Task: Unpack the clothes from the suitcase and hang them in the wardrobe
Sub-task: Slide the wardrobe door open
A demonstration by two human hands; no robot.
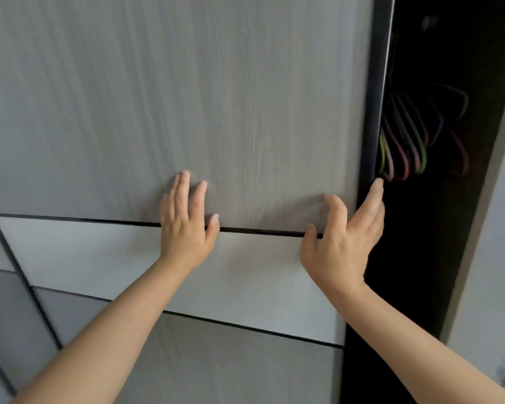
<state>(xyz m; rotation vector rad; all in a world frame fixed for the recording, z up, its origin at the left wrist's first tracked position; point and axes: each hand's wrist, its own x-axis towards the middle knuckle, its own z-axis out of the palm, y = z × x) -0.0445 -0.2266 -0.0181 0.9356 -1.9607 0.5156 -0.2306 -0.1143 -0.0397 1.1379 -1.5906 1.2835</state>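
Wardrobe door (245, 97): I saw a pale grey wood-grain panel filling most of the view; thin dark seams split it into bands lower down; a black strip ran along its right edge.
Wardrobe opening (438, 228): it lay to the right of the door, dark inside; I could make out little in there beyond the hangers.
Hangers (405, 147): a bunch of thin coloured ones, green, pink, red and blue among them, hung bare just inside the opening, close behind the door's black edge; they were blurred.
Left hand (185, 225): I had it flat on the door panel, fingers straight and slightly spread, holding nothing; it lay across one dark seam.
Right hand (344, 237): it was at the door's right edge, fingers loosely bent; the longer fingers reached up along the black strip, the thumb and forefinger arched over the panel face; I could not tell whether it truly gripped the edge.
In the way: the door covered most of the wardrobe's front; only the narrow gap on the right stood uncovered.
Right side: a pale wall (496, 228) bordered the opening.
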